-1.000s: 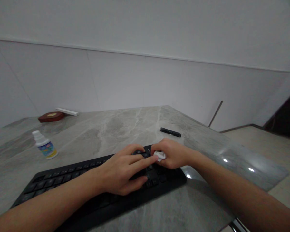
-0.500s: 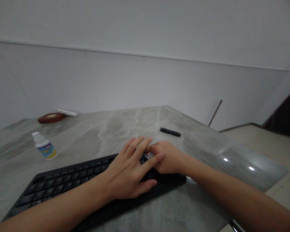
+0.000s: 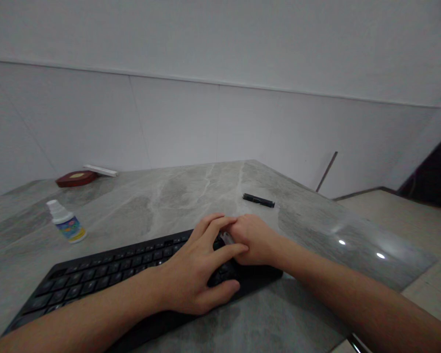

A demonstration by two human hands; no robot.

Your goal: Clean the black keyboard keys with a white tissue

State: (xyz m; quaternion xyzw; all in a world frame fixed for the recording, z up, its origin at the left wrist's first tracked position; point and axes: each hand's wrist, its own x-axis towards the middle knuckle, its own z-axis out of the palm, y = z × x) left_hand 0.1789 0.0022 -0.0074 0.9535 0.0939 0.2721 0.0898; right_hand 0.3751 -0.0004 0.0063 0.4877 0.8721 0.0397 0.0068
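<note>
Keyboard [image 3: 112,268], black, on the grey tabletop [image 3: 180,191], slanting from the lower left of the frame to just right of lower centre. Both hands over its right-hand part, the forearms coming in from the lower corners; most of the keys in sight lie left of the hands, beyond the left forearm.

Left hand [image 3: 196,277]: palm down above the keys, fingers parted and slightly bent, grasping nothing that shows — fingertips against the right hand. Whether its underside presses the keys, cannot tell.

Right hand [image 3: 255,240]: curled into a fist at the keyboard's right end, closed round a white wad [image 3: 227,238], small and mostly hidden between the two hands.

Round about: pen [image 3: 258,200], black, just beyond the right hand; spray bottle [image 3: 68,223] upright at left; brown box [image 3: 76,179] and white strip [image 3: 101,170] farther back — upper left of the tabletop, near the wall [image 3: 176,122].
</note>
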